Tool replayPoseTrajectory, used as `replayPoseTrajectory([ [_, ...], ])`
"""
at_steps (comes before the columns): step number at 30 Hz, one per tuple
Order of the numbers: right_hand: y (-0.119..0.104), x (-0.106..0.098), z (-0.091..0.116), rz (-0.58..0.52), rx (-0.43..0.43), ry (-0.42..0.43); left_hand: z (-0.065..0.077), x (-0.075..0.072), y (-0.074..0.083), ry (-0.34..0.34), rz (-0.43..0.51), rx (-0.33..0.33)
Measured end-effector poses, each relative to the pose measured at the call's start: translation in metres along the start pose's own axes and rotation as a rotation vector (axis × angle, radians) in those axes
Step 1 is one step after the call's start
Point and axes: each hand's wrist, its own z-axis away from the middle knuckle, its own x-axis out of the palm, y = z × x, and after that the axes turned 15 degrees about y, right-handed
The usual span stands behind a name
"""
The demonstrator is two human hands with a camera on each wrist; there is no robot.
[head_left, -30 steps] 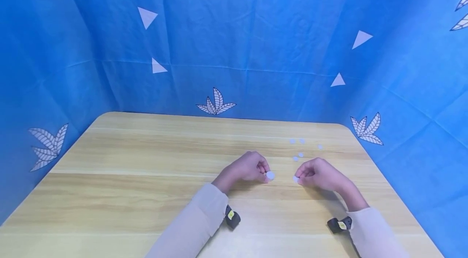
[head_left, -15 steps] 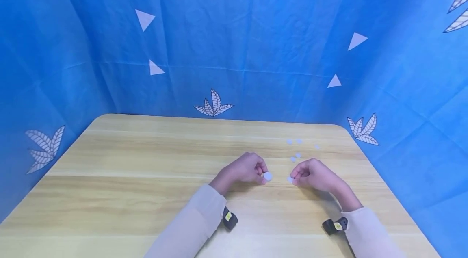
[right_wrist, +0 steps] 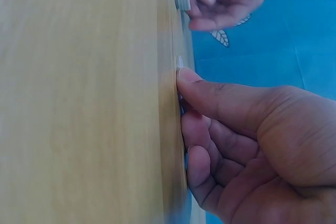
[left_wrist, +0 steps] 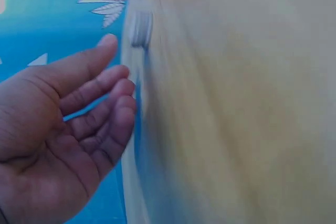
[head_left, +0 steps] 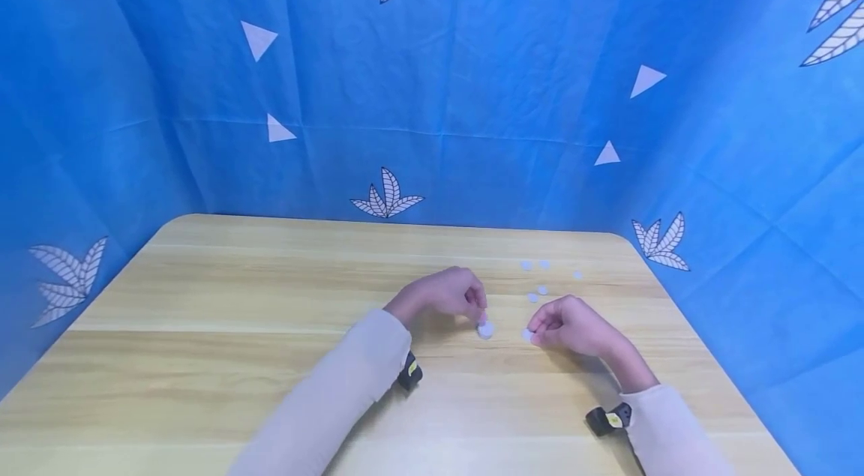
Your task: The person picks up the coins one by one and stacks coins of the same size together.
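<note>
A short stack of white round discs (head_left: 485, 330) stands on the wooden table, its layered edge showing in the right wrist view. My left hand (head_left: 454, 290) is just behind and to the left of it. In the left wrist view that hand's fingers are loosely bent, with a gap between them and the stack (left_wrist: 140, 29). To the right, my right hand (head_left: 574, 324) pinches a white disc (head_left: 527, 336) between thumb and fingers, low at the tabletop. Most of this disc is hidden by the thumb in the right wrist view.
Several loose white discs (head_left: 542, 290) lie scattered on the table (head_left: 236, 378) beyond my right hand. A blue cloth (head_left: 378, 86) printed with leaves and triangles hangs behind the table and along both sides. Each wrist wears a small black camera (head_left: 607, 420).
My left hand has let go of the stack and drawn slightly back and up from it. The right hand keeps its pinch on the disc. The head view has shifted slightly.
</note>
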Motion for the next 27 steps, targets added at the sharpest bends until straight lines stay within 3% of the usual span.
replayPoseTrajectory([
  [10,-0.001,0.001,-0.001,0.011,0.012,0.007,-0.059,0.01,-0.007,0.0,-0.144,0.17],
  [15,0.0,0.003,0.001,0.007,0.018,0.003,-0.082,0.015,-0.006,-0.017,-0.234,0.228],
  [18,0.002,0.004,0.003,0.018,0.021,0.006,-0.096,0.016,-0.005,0.001,-0.272,0.25],
  [24,0.002,0.002,0.003,0.035,0.03,0.007,-0.122,0.014,-0.011,0.044,-0.243,0.268],
  [27,0.0,0.001,-0.001,0.013,0.019,0.003,-0.128,0.009,-0.013,0.079,-0.233,0.242],
])
